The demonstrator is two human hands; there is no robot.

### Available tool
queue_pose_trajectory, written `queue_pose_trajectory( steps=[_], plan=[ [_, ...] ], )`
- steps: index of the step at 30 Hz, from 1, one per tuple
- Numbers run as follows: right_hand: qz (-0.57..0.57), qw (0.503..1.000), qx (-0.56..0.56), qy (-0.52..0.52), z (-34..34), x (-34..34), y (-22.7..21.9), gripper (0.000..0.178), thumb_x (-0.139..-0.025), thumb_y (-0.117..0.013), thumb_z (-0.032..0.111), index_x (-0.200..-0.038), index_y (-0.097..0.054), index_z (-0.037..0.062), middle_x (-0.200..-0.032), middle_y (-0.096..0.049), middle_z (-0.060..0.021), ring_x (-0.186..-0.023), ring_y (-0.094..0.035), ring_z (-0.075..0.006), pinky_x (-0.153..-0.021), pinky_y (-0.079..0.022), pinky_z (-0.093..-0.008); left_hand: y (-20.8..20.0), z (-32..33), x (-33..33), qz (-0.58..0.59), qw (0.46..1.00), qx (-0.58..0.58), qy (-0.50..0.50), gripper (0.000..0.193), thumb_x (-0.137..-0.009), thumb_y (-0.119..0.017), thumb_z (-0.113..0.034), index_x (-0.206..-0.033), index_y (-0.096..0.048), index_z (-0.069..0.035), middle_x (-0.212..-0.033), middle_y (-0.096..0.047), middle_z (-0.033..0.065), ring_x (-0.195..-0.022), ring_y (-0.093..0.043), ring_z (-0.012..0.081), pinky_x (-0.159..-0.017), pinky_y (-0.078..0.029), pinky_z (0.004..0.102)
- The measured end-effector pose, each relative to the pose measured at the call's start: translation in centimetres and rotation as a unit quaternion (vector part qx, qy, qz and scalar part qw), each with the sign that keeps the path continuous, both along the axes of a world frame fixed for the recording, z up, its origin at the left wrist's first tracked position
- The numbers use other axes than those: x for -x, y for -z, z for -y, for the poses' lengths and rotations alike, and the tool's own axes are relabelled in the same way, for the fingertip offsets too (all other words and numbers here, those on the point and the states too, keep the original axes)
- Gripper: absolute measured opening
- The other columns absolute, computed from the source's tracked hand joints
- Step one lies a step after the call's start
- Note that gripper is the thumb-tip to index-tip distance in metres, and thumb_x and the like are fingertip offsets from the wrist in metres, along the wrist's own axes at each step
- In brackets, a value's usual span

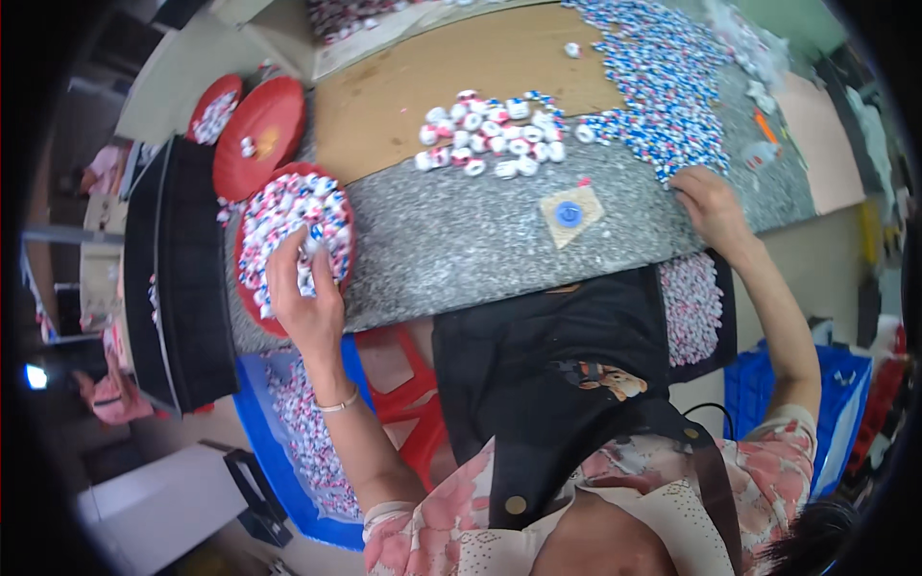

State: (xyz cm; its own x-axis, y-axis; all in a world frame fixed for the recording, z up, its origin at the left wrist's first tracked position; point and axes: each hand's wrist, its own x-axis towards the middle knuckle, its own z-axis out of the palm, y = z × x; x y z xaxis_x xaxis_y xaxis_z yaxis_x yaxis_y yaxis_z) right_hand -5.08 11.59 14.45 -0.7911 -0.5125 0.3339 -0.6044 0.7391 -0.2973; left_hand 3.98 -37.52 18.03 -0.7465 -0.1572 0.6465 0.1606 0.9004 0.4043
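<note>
My left hand (305,300) is over a red bowl (348,206) heaped with small round white pieces marked pink and blue. Its thumb and fingers close around one white-and-blue piece (315,236). At the near edge of a wide spread of small blue, white and red pieces (672,96), my right hand (709,206) touches the tabletop with its fingertips drawn together. Whatever may be between those fingertips is hidden. Between my hands, a blue round disc (569,214) sits on a tan square pad. Beyond it lies a loose cluster of larger white-and-pink pieces (495,134).
Two more red bowls (229,158) stand at the far left. A brown board (384,106) covers the back of the grey speckled table (432,245). Below the table are a blue-edged container (252,408) of pieces at left and a dark tray (727,317) of pieces at right.
</note>
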Motion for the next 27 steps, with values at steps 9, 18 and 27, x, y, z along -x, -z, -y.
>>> queue_pose_trajectory(
  steps=[9,18,27],
  plan=[
    [-0.057,0.990,-0.127,-0.029,1.8,0.4,0.7,0.022,-0.080,-0.055,-0.007,-0.101,-0.057,-0.0006,-0.102,-0.055,-0.0165,-0.093,-0.058,-0.0350,-0.080,-0.047,-0.0425,1.2,2.2,2.5,-0.049,0.979,0.173,-0.091,0.029,-0.079,-0.067,-0.002,-0.108,-0.065,-0.002,-0.116,-0.060,0.0202,-0.105,-0.059,0.0378,-0.092,-0.046,0.0445],
    [0.066,0.994,-0.025,-0.087,6.0,-2.6,-3.0,0.019,-0.080,-0.052,-0.010,-0.096,-0.061,-0.0032,-0.097,-0.057,-0.0192,-0.091,-0.059,-0.0371,-0.076,-0.049,-0.0429,6.2,-5.7,11.2,0.128,0.980,0.004,0.150,0.029,-0.077,-0.069,-0.003,-0.106,-0.063,-0.005,-0.099,-0.062,0.0163,-0.086,-0.063,0.0336,-0.076,-0.050,0.0414],
    [0.124,0.992,-0.004,-0.034,5.9,-2.1,-1.3,0.015,-0.082,-0.067,0.006,-0.094,-0.065,-0.0031,-0.086,-0.066,-0.0175,-0.079,-0.064,-0.0358,-0.070,-0.051,-0.0418,5.8,-8.4,3.4,0.240,0.824,-0.451,0.246,0.035,-0.084,-0.065,0.000,-0.118,-0.064,-0.003,-0.101,-0.062,0.0049,-0.076,-0.061,0.0133,-0.064,-0.049,0.0275]
  ],
)
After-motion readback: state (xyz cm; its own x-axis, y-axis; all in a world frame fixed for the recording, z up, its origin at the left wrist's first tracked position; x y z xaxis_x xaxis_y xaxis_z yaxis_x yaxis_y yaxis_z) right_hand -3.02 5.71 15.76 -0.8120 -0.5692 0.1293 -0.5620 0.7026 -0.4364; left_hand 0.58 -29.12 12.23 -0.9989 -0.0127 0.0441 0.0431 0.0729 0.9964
